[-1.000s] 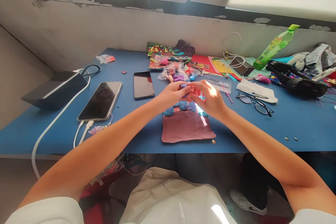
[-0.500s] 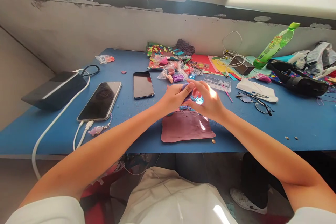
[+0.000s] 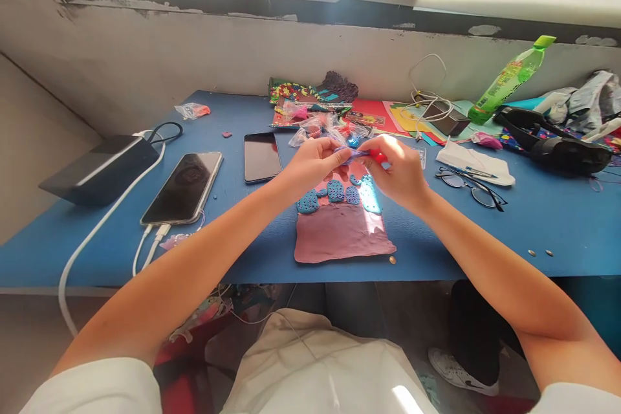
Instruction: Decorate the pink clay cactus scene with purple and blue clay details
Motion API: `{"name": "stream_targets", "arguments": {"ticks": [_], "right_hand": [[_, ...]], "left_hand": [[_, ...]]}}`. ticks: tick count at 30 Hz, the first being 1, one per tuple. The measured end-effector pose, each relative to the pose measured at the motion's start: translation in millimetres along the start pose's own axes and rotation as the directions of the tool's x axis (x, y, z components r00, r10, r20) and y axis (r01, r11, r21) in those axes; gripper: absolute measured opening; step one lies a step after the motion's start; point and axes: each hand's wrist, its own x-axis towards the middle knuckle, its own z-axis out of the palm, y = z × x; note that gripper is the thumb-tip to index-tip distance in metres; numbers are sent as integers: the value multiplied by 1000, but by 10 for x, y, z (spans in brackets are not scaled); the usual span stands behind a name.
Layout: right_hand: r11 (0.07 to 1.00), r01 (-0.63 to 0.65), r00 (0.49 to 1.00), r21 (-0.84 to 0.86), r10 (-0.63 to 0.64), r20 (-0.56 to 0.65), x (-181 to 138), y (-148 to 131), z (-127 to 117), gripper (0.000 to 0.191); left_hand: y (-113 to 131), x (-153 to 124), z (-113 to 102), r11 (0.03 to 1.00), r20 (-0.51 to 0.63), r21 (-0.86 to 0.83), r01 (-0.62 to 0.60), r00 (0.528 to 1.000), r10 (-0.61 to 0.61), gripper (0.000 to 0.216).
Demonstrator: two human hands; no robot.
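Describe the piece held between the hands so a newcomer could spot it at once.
On the blue table, find the mauve slab near the front edge. Look past its blue dotted pieces to where the left hand and right hand meet. Pinched between them is the purple piece, set apart from the blue ones by its colour and by being held.

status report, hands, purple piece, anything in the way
Left hand, right hand: both on purple piece. Pink slab below, blue pieces on it. Nothing visibly blocking.

The slab (image 3: 340,233) is coloured mauve. At its far edge, teal pieces (image 3: 336,191) are patterned with dark dots; beyond it, a piece (image 3: 356,154) is tinted lilac; beneath it, the table (image 3: 524,220) is coloured blue.
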Motion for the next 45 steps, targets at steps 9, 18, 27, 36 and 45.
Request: {"name": "stream_targets", "arguments": {"ticks": [9,18,27,36,45], "right_hand": [[971,-236,962,37,239,-134,51,171,-58,18],[799,-338,924,497,383,12,103,142,-106,44],[723,-449,879,525,253,404,34,-85,-47,41],[989,27,983,148,-53,174,-70,-27,26,9],[989,140,959,-55,-122,256,-97,59,-21,18]], "left_hand": [[-15,3,-53,998,-106,-19,-62,993,60,27],[3,-27,-82,996,-127,-50,-76,990,69,29],[-83,-41,1,998,15,9,-63,998,63,18],[-121,-71,8,994,76,110,-29,997,21,30],[-108,-81,68,986,55,167,4,998,-14,24]]}}
